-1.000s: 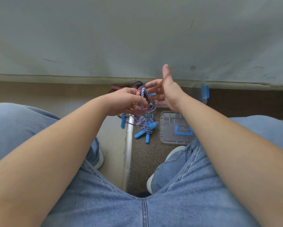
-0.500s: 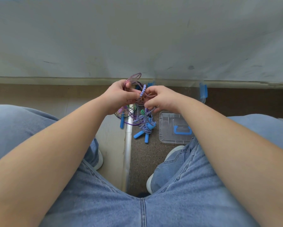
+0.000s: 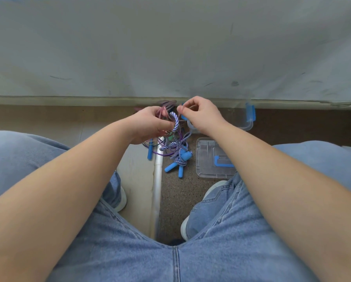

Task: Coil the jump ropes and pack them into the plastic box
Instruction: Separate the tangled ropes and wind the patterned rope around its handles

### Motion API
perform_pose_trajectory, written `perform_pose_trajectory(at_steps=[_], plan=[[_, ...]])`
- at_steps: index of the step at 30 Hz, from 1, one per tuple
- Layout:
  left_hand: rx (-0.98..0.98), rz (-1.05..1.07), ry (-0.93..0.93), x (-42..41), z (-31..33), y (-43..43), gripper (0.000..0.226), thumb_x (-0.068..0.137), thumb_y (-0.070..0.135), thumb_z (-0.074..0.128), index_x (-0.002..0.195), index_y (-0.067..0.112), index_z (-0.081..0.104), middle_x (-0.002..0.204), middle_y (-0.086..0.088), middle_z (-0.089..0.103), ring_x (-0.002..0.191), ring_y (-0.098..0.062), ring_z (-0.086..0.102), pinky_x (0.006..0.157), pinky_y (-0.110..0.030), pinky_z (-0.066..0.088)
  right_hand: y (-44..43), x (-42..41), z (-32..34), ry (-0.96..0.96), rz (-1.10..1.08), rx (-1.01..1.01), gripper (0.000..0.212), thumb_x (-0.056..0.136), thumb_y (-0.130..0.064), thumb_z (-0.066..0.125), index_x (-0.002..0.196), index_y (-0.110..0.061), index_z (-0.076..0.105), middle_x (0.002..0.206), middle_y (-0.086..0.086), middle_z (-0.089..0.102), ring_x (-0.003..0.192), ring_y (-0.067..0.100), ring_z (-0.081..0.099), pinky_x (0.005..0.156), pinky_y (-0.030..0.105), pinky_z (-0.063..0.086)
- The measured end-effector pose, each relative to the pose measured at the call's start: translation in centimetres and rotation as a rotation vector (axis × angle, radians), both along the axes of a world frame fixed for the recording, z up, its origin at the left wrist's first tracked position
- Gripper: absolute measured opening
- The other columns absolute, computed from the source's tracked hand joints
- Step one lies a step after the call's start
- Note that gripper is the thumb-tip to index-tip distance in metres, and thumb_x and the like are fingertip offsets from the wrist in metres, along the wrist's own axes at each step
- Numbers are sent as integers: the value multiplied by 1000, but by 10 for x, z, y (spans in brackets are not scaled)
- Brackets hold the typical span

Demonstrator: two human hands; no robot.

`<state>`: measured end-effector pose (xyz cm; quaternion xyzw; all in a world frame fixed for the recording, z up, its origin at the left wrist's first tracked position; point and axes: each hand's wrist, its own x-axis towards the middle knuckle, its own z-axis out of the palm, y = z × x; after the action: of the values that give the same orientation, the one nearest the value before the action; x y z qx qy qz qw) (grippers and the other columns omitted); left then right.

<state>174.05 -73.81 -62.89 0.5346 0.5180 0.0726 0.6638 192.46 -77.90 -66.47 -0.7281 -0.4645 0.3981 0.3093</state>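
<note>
My left hand (image 3: pixel 150 125) grips the striped jump rope (image 3: pixel 176 123), which loops just right of my knuckles, with its blue handles (image 3: pixel 180 159) below. My right hand (image 3: pixel 201 117) pinches what seems a thin strand (image 3: pixel 191 107). The plastic box (image 3: pixel 249 124) sits just beyond that hand.

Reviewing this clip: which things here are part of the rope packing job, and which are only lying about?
Job: held rope bundle, held by left hand and right hand; floor ropes; plastic box; lid.
Not the job: metal floor strip; shoes.
</note>
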Motion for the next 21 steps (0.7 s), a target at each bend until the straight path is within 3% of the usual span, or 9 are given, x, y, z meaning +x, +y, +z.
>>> perform_pose_trajectory(at_steps=[3, 6, 9, 13, 16, 18, 21], plan=[[93, -20, 91, -1, -2, -3, 22, 78, 7, 63, 98, 6, 55, 89, -14, 53, 81, -25, 55, 75, -39, 54, 0, -1, 7, -24, -96, -13, 45, 79, -71, 64, 79, -26, 60, 77, -5, 66, 75, 22, 68, 75, 41, 58], [246, 6, 193, 0, -9, -4, 11, 87, 6, 58, 87, 16, 52, 83, -10, 56, 73, -23, 58, 62, -32, 54, 3, 1, 17, 233, -224, -115, 54, 89, -71, 52, 86, -17, 61, 69, 3, 65, 67, 26, 68, 74, 46, 63], [289, 29, 144, 1, -10, -4, 13, 85, 12, 69, 94, 16, 62, 83, -5, 63, 70, -18, 60, 66, -33, 56, 3, -3, 23, 459, -203, -248, 52, 100, -63, 38, 111, -18, 60, 98, 11, 72, 88, 29, 72, 75, 43, 62], [317, 49, 153, -2, -11, 1, 29, 81, 15, 72, 109, 23, 70, 96, -5, 73, 79, -14, 67, 83, -36, 60, 3, -7, 22, 481, -192, -220, 48, 105, -53, 34, 128, -17, 56, 125, 6, 60, 105, 24, 64, 74, 39, 57], [415, 5, 319, -4, -8, 2, 30, 83, 14, 63, 109, 24, 74, 93, 1, 75, 86, -17, 71, 78, -33, 60, 3, -5, 25, 529, -249, -158, 47, 106, -52, 32, 124, -16, 57, 119, 0, 59, 111, 23, 60, 86, 46, 56], [546, -16, 463, -1, -5, -1, 23, 85, 16, 56, 97, 20, 76, 85, -2, 74, 83, -22, 68, 71, -29, 54, 4, -5, 27, 548, -266, -123, 49, 106, -53, 29, 122, -17, 57, 119, 1, 61, 112, 22, 59, 89, 47, 54], [655, 29, 517, 6, 0, -5, 20, 85, 17, 52, 86, 16, 71, 73, 2, 67, 76, -22, 60, 65, -26, 41, 3, -8, 29, 556, -279, -114, 55, 104, -61, 23, 109, -19, 58, 117, 5, 69, 117, 25, 58, 98, 49, 48]])
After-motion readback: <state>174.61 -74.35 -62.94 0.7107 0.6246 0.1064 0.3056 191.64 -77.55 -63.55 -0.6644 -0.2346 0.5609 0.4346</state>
